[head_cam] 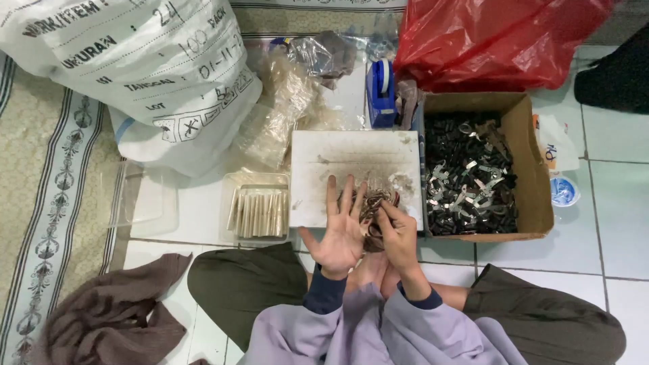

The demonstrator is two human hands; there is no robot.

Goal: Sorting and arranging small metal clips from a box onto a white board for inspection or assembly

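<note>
Many black and silver metal clips (466, 177) wait in the brown cardboard box (534, 169); my left hand (339, 233) lies open and empty, my right hand (397, 233) pinches small clips (376, 201), few sorted.

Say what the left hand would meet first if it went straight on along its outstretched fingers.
Probably the worn white board: the left hand is open, palm up, its fingers already over the board's near part. Depth is unclear, so it might pass above and reach the blue tape dispenser.

Person's wearing a loose lavender top with dark navy cuffs poking out at both wrists, plus dark olive trousers, sitting just below the white board (351, 162).
</note>
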